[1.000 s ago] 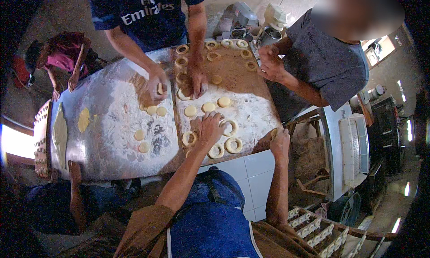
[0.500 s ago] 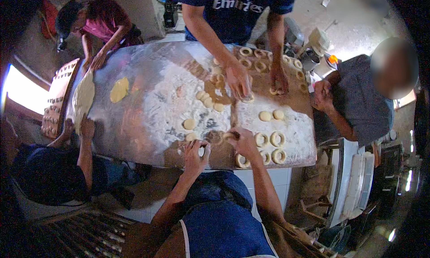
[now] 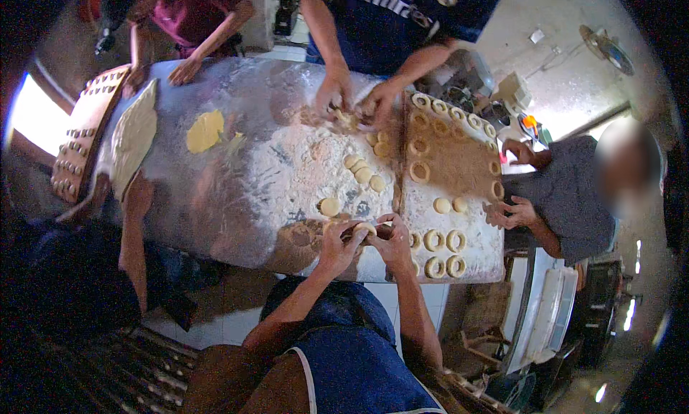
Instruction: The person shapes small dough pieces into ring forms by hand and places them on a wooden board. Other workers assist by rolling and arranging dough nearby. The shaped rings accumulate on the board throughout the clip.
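My left hand (image 3: 337, 249) and my right hand (image 3: 393, 245) meet at the near edge of the floured table. Between their fingers they grip a pale dough piece (image 3: 364, 229); its exact shape is partly covered by the fingers. Just beyond my left hand lies a round dough ball (image 3: 329, 206). A short row of flattened dough balls (image 3: 364, 174) rests farther off in the flour. Beside my right hand, dough rings (image 3: 434, 240) stand in rows on a floured board (image 3: 477, 227), and two dough balls (image 3: 451, 205) sit behind them.
Across the table a person's hands (image 3: 359, 105) work a dough piece. At the right, another person's hand (image 3: 517, 214) reaches the board's edge. On the left lie a dough sheet (image 3: 136, 130), a yellow dough patch (image 3: 205, 131) and a tray of small pieces (image 3: 86, 130), with co-workers' hands nearby.
My hands have come together on one dough piece; before, they were apart. The person opposite has moved both hands from the board leftward. A co-worker's hand has left the dough sheet.
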Demonstrator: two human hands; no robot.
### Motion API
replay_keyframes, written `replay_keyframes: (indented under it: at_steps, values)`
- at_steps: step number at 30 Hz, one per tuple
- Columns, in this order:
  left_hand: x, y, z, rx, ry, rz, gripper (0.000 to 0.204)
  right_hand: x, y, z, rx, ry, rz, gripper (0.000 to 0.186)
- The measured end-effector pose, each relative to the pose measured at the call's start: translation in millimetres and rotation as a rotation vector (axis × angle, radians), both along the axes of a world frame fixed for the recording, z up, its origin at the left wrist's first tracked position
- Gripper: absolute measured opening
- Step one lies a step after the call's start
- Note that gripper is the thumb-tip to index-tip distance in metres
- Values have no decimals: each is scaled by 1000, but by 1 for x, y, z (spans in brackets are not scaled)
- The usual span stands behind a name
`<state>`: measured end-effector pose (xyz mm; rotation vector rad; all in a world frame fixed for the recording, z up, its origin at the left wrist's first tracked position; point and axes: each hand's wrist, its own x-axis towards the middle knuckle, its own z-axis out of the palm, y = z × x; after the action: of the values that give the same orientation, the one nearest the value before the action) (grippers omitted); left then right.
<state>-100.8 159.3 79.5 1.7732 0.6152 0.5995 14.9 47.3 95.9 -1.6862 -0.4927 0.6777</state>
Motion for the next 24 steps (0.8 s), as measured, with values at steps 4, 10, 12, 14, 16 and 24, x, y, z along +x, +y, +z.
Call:
replay_keyframes:
  at_steps: [4,10,12,14,16,24]
  values:
    - [-5,1,24,-19,41,-46,26,-21,3,12,-81,-54,-65,49]
    - [-1,7,15,-885,-13,-282,39,-15,-17,22,241,500,119,50]
    - [2,1,11,-678,-175,-331,45,-13,-14,27,474,785,-60,45]
    - [-1,-3,16,-482,-248,-342,45,-11,-13,44,-219,-69,17,30]
    - [9,-15,9,-1037,-463,-289,34,-1,-23,-11,-221,-194,-85,33]
    - [49,-60,5,-505,-278,9,20,-4,-26,38,-221,98,-127,54]
